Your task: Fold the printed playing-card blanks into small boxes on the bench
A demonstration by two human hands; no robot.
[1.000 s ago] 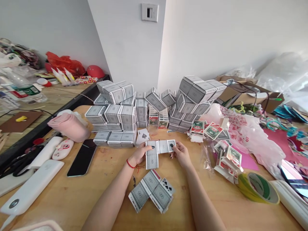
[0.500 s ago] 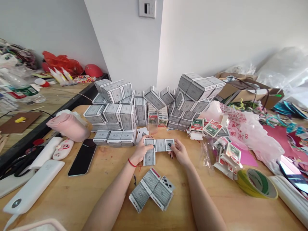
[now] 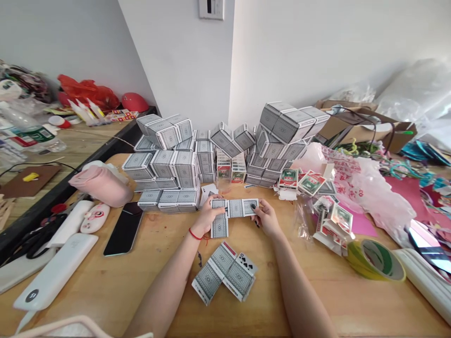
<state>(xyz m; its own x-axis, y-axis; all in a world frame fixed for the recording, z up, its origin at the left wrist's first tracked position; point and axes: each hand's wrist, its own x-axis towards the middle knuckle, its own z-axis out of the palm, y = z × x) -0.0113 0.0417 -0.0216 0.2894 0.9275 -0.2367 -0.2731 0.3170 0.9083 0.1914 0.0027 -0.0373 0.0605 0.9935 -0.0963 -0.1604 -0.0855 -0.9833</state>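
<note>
Both my hands hold an L-shaped piece of folded grey-backed playing cards (image 3: 232, 209) just above the wooden table (image 3: 148, 263). My left hand (image 3: 206, 219) grips its left corner, where one arm hangs down. My right hand (image 3: 265, 218) pinches the right end of the level arm. Closer to me on the table lies a second folded card piece (image 3: 225, 277) with a spade card showing. A loose ace of spades (image 3: 207, 191) lies just behind my left hand.
A wall of stacked card cubes (image 3: 225, 150) stands at the back. Small card packs (image 3: 303, 183) and plastic bags lie to the right, with yellow-green tape (image 3: 377, 265) beyond. On the left are a black phone (image 3: 123, 228), a white power bank (image 3: 54, 272) and a pink pouch (image 3: 100, 185).
The card piece and both hands have shifted slightly away from me toward the cube wall. The grip of each hand looks the same.
</note>
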